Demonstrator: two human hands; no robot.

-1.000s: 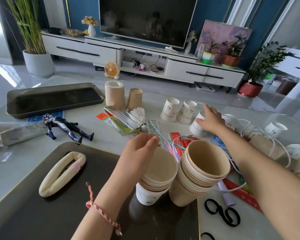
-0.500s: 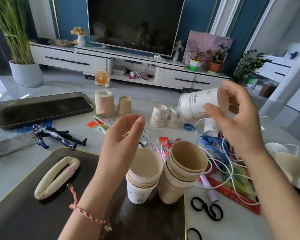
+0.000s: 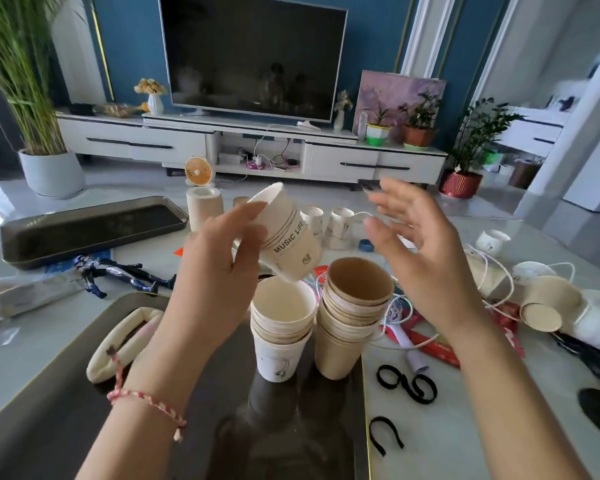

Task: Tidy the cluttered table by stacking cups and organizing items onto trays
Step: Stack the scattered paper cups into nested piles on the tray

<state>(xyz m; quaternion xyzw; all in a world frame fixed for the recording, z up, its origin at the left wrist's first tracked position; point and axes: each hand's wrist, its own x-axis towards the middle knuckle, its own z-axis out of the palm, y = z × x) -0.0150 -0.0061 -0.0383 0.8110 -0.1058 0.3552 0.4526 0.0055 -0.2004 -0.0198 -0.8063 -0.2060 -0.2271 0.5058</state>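
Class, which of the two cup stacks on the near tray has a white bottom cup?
The left stack: its bottom cup is white with a drawing. The right stack has a brown bottom cup.

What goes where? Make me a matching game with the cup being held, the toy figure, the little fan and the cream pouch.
Things:
1. printed cup
2. toy figure
3. little fan
4. cream pouch

Places:
A. on the floor by the TV stand
B. held in the left hand
C. on the near tray
D. straight on the table

Pairs: 1-B, 2-D, 3-A, 4-C.
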